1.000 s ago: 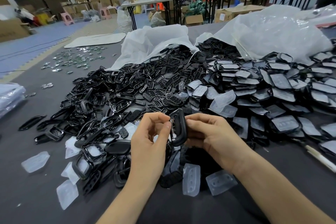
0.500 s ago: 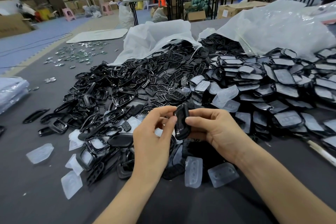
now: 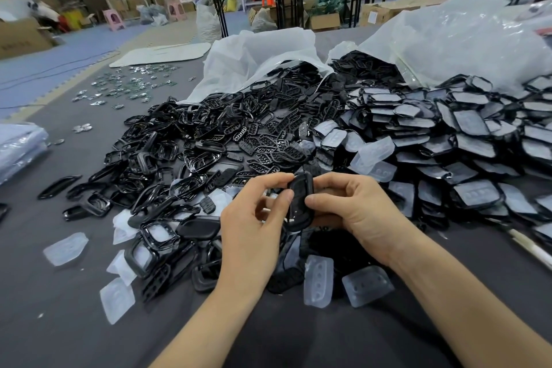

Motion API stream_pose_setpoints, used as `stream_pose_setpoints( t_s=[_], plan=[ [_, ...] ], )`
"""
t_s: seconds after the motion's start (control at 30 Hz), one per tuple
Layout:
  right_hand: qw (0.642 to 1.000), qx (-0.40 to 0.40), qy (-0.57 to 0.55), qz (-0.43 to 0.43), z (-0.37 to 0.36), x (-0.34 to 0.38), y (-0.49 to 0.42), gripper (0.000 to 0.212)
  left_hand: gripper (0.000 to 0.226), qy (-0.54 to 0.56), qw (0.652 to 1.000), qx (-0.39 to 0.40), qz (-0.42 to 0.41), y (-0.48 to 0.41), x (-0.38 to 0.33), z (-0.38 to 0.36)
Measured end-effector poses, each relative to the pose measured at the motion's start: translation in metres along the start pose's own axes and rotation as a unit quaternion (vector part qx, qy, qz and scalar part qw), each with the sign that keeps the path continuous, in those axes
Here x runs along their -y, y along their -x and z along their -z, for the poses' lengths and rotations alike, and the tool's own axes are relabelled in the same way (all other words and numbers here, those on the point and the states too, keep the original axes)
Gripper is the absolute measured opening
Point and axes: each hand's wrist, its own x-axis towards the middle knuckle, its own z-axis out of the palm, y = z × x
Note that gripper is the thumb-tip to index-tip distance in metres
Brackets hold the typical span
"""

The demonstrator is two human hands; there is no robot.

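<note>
- Black plastic key-fob shell (image 3: 299, 202) stands edge-up just above the worktop (image 3: 59, 293) at centre view, pinched between left hand (image 3: 254, 227) and right hand (image 3: 361, 212); the fingers of both curl tight onto its rim
- Step in hand looks like pressing an insert or two halves together; the next move likely calls for an even squeeze round the rim, then laying it with the stacked shells (image 3: 448, 134) at 2 o'clock
- Hidden: the shell's far face, and whether a clear button pad (image 3: 318, 281) like the one at 6 o'clock sits inside; the seam is too dark to read
</note>
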Motion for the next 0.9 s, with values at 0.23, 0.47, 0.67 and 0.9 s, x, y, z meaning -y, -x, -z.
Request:
stream_pose_setpoints(
  t_s=[0.23, 0.47, 0.67, 0.9],
  plan=[
    [0.999, 0.015, 0.023, -0.020, 0.0016, 0.0030, 0.0007, 0.027, 0.023, 0.004, 1.000, 0.011, 0.000, 0.0031, -0.0029, -0.0013],
    [0.999, 0.014, 0.033, -0.014, 0.0053, 0.0048, 0.0005, 0.015, 0.023, 0.007, 1.000, 0.011, 0.004, 0.0033, -0.0048, -0.0011],
    [0.998, 0.032, -0.035, -0.043, 0.0077, 0.0043, -0.0013, 0.011, 0.017, -0.002, 0.999, 0.029, 0.029, -0.0001, -0.0051, -0.0001],
    [0.992, 0.019, -0.113, -0.049, 0.0077, 0.0021, -0.0036, 0.025, 0.017, 0.107, 0.985, 0.102, 0.084, -0.0008, -0.0083, 0.0018]
  ],
)
